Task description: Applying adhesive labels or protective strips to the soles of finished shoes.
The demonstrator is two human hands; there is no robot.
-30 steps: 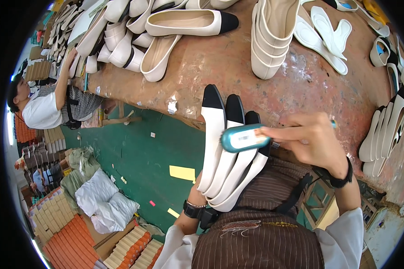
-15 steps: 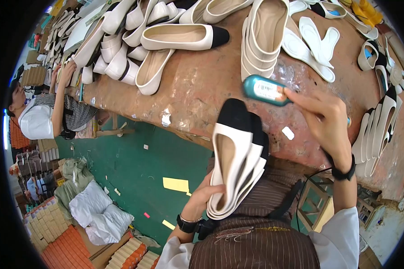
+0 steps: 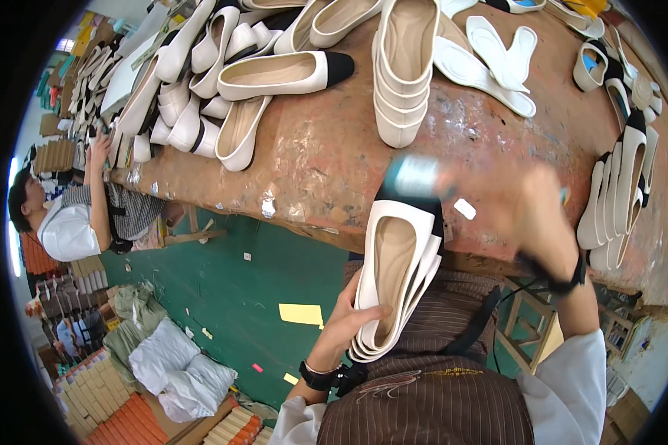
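My left hand [image 3: 351, 319] grips a stack of nested cream flats with black toes [image 3: 381, 230] by their heels, the thumb pressed inside the top shoe. The stack points away from me in front of the brown apron. My right hand [image 3: 540, 211], smeared by motion, holds a teal brush [image 3: 414, 176] with a rounded head and a white label on its back. Its head lies over the black toe of the top shoe and covers much of it. Whether it touches the toe I cannot tell, as its underside is hidden.
A worn brown table [image 3: 304, 141] carries a heap of cream shoes [image 3: 189, 122], a nested stack [image 3: 402, 81], white insoles [image 3: 490, 70] and more flats [image 3: 612, 193] at the right. Another person [image 3: 70, 215] works at the far left. White sacks [image 3: 178, 363] lie on the green floor [image 3: 230, 297].
My right hand has swung the brush left and down from above the table to the top shoe's toe. The shoe stack has shifted slightly right in view. The other person's hands have moved.
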